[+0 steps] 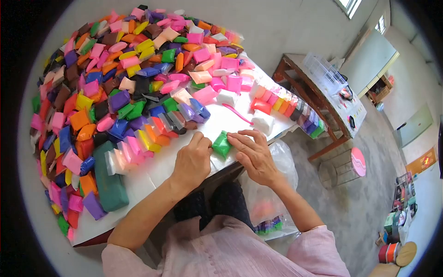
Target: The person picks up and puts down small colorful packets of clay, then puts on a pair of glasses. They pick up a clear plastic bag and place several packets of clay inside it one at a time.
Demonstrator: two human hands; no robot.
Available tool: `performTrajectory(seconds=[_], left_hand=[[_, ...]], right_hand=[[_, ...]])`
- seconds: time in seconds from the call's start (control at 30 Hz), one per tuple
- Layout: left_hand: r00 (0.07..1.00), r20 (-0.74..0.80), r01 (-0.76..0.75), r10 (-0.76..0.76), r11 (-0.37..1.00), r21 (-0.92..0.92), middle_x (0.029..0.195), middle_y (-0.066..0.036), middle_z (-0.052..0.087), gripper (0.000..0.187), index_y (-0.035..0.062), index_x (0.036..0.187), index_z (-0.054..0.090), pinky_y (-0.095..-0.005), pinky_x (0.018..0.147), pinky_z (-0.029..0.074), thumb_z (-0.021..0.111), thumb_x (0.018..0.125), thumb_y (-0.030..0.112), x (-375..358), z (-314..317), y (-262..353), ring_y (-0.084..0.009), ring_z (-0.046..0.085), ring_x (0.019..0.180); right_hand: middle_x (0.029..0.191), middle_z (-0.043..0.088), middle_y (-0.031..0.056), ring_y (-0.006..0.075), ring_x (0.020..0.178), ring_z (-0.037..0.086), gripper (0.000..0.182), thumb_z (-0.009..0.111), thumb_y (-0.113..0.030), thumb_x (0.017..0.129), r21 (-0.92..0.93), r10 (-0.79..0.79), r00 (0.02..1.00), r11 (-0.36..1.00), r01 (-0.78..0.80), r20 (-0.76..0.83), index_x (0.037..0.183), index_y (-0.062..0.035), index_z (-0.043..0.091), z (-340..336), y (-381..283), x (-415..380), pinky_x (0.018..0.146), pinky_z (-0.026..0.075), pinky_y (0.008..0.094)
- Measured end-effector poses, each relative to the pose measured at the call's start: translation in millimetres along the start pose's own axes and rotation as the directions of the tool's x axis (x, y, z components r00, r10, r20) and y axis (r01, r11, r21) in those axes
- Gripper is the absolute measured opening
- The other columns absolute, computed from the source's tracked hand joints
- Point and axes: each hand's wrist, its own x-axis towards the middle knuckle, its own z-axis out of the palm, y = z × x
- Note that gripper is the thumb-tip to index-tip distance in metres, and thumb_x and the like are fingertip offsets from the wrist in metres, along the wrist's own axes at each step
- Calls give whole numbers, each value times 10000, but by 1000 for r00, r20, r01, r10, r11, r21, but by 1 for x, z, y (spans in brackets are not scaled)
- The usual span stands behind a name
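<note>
A small clear packet of green modelling clay lies at the front edge of the white-covered table, between my two hands. My left hand is closed, its fingertips pinching the packet's left edge. From the other side, my right hand presses its fingers on the packet's right edge, with the thumb below. Just beyond are white packets, a red packet and a thin pink plastic tool. Left of my left hand, a row of mixed-colour packets leans against a dark green case.
A large heap of coloured packets covers the table's left and back. Another packet row lines the right end. A plastic bag hangs below the edge. A wooden side table and a pink-topped stool stand right.
</note>
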Motion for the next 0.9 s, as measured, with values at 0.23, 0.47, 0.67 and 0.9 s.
performTrajectory(seconds=[0.23, 0.47, 0.67, 0.9], left_hand=[[999, -34, -19, 19, 1000, -6, 884, -173, 528, 54, -4, 882, 556, -452, 670, 457, 589, 840, 8, -1, 1, -4, -389, 574, 793], [1000, -18, 4, -4, 999, -34, 878, -171, 523, 57, -7, 893, 557, -458, 662, 459, 583, 847, 13, -1, -1, -2, -399, 568, 766], [999, -10, -46, 46, 999, -5, 886, -169, 527, 61, -6, 902, 559, -459, 656, 466, 582, 851, 16, -1, -1, -2, -398, 575, 757], [998, 15, -64, 63, 997, 47, 912, -166, 528, 73, 3, 919, 557, -455, 647, 482, 582, 859, 35, 0, -4, 3, -387, 587, 760]], right_hand=[[1379, 527, 47, 272, 1237, 466, 457, 615, -234, 890, -62, -8, 1000, 998, 8, 2, 1309, -64, 552, 15, -19, 5, 1092, 245, 560], [1085, 596, 121, 290, 949, 541, 425, 798, -223, 696, 2, 118, 928, 992, -125, -353, 1035, -55, 604, 9, -40, 5, 846, 399, 436], [801, 547, 59, 251, 737, 522, 224, 748, -105, 700, -164, 89, 943, 975, -148, -322, 851, -79, 584, 21, -43, 9, 682, 376, 379], [743, 503, 79, 264, 704, 508, 176, 713, -111, 737, -134, 91, 959, 982, -130, -268, 775, -70, 546, 19, -34, 15, 644, 387, 383]])
